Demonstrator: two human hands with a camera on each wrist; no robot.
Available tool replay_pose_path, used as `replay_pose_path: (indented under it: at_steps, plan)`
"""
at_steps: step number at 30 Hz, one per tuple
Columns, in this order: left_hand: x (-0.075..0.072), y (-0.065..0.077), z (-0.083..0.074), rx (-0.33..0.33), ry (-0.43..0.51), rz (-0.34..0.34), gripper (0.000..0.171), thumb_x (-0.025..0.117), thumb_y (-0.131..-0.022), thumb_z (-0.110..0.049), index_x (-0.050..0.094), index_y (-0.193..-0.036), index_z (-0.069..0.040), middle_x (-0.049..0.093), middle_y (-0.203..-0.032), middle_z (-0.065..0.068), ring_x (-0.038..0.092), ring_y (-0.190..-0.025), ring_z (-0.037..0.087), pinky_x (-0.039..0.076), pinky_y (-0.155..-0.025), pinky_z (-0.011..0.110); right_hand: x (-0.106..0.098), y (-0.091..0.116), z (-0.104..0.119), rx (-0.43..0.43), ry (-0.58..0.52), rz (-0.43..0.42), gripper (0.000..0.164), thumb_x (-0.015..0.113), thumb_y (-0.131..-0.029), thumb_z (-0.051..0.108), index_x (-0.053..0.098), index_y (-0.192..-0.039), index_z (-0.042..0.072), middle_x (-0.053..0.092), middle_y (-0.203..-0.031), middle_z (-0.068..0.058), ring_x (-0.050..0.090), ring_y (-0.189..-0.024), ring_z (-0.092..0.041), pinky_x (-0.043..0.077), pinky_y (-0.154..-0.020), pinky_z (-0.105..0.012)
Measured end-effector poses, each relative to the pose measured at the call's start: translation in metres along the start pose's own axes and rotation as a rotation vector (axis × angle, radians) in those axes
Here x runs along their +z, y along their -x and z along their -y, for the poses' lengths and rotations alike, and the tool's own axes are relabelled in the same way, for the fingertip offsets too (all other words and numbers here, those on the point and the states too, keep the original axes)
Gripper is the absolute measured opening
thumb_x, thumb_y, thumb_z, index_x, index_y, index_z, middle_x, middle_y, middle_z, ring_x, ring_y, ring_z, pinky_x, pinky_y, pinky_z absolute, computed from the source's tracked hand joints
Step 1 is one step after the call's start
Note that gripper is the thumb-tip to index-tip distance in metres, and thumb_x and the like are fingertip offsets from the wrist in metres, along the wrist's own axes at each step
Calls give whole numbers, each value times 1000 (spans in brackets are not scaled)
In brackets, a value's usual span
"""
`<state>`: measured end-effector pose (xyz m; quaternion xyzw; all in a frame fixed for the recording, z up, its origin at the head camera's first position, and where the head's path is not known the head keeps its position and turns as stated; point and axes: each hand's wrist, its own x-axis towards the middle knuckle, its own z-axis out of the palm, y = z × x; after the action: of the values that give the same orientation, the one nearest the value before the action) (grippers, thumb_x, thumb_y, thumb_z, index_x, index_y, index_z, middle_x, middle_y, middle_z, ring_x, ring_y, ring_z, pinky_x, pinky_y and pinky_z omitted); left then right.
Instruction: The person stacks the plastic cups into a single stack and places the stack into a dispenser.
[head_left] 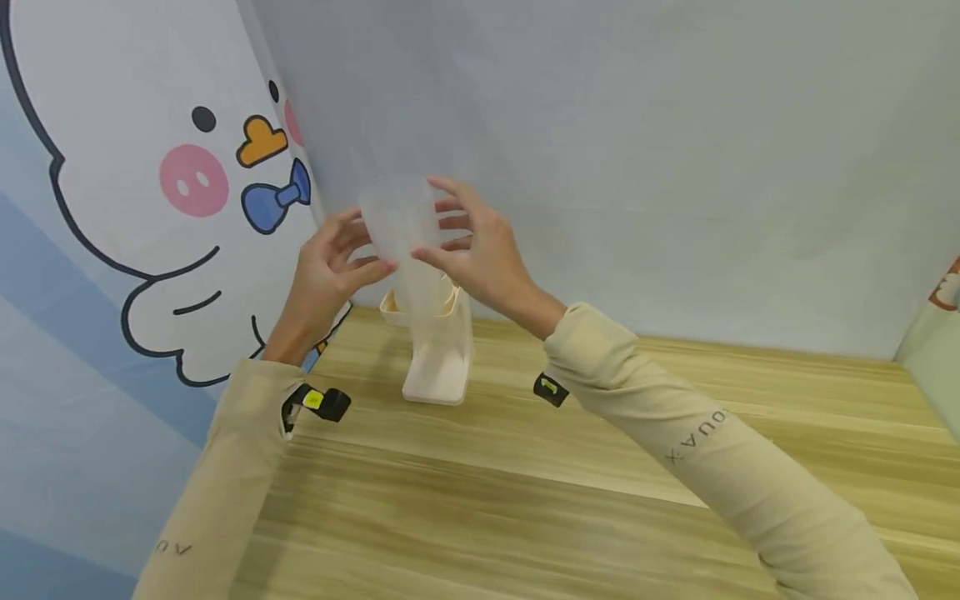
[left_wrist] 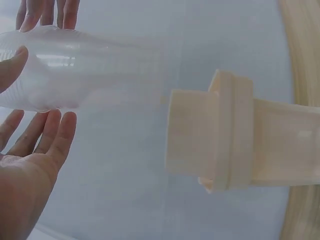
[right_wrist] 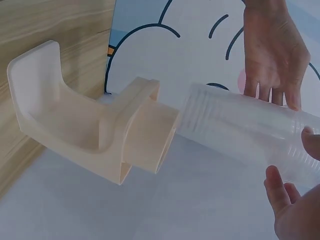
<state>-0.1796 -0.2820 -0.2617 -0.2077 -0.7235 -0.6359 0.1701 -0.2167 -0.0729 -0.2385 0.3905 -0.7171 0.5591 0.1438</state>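
Between both hands hangs a tapered stack of clear plastic cups (head_left: 400, 218), its narrow end pointing down. My left hand (head_left: 318, 271) holds it from the left, thumb in front and fingers behind. From the right, my right hand (head_left: 483, 250) grips the same stack with spread fingers and thumb. Below stands a cream cup dispenser (head_left: 438, 379), with a short round tube (right_wrist: 152, 135) on top. In the right wrist view the lower end of the stack (right_wrist: 225, 127) comes right up to the tube's rim. The left wrist view shows the dispenser's tube (left_wrist: 192, 132) in line with the cups.
The dispenser stands on a wood-grain table (head_left: 465, 500) near its back left. Behind rises a plain grey-white wall (head_left: 637, 167). A cartoon-duck panel (head_left: 127, 108) borders the left side.
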Motion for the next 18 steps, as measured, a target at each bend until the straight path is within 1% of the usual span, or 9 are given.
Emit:
replay_pose_path:
  at_steps: [2, 4, 8, 11, 16, 18]
  plan:
    - [0, -5, -4, 15, -15, -16, 62, 69, -82, 3, 45, -138, -11, 51, -130, 13, 47, -118, 25, 44, -95, 30, -1, -6, 1, -7, 11, -6, 70, 77, -79, 9, 42, -140, 9, 56, -120, -15, 61, -102, -23, 53, -78, -24]
    - [0, -11, -7, 26, -10, -32, 62, 69, -82, 4, 45, -138, -9, 51, -130, 13, 47, -119, 24, 44, -96, 31, -2, -11, 1, -5, 10, -15, 70, 77, -79, 9, 42, -140, 10, 56, -121, -15, 61, -102, -23, 53, -79, -24]
    - [2, -22, -8, 46, -9, -62, 62, 68, -82, 6, 46, -138, -6, 50, -132, 14, 46, -120, 24, 43, -98, 33, -2, -21, 0, 11, 6, -36, 70, 77, -79, 8, 42, -140, 10, 55, -121, -15, 61, -104, -23, 52, -80, -24]
    - [2, -28, -6, 55, -30, -76, 61, 68, -82, 6, 46, -138, -5, 48, -134, 12, 47, -121, 24, 43, -98, 32, 0, -27, -2, 15, 9, -51, 70, 77, -79, 7, 42, -139, 10, 55, -122, -15, 61, -104, -24, 52, -80, -24]
    - [1, -37, 0, 56, -60, -97, 62, 68, -83, 6, 43, -139, -6, 46, -136, 12, 46, -122, 25, 42, -100, 35, 3, -35, -11, 7, 22, -64, 70, 77, -79, 6, 42, -140, 9, 54, -123, -17, 60, -104, -27, 53, -81, -31]
    - [1, -39, 4, 44, -64, -106, 65, 68, -83, 6, 41, -140, -8, 46, -135, 12, 46, -122, 24, 41, -100, 36, 4, -37, -15, 10, 27, -56, 67, 75, -81, 6, 42, -139, 10, 54, -123, -17, 60, -105, -28, 53, -81, -32]
